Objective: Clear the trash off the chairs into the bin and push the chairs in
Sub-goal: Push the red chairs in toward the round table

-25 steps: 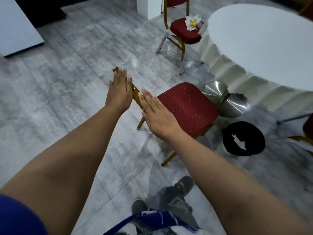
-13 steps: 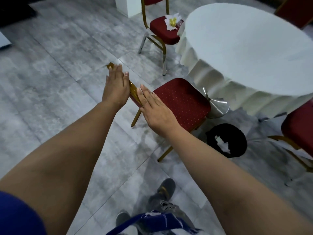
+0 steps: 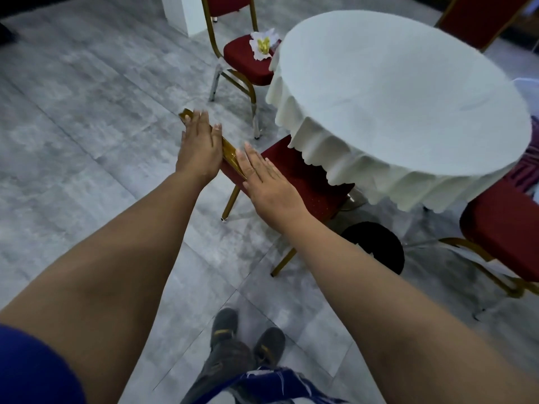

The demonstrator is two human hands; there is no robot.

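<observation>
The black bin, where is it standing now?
In the head view, the black bin stands on the floor right of centre, below the round table edge, between the chair being pushed and the right-hand chair.

grey tiled floor (image 3: 87, 141), chairs (image 3: 306, 176), black bin (image 3: 376, 246)

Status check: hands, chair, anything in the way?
Left hand and right hand flat on near chair back, open. Seat front under tablecloth. Bin beside it; trash on far chair.
</observation>
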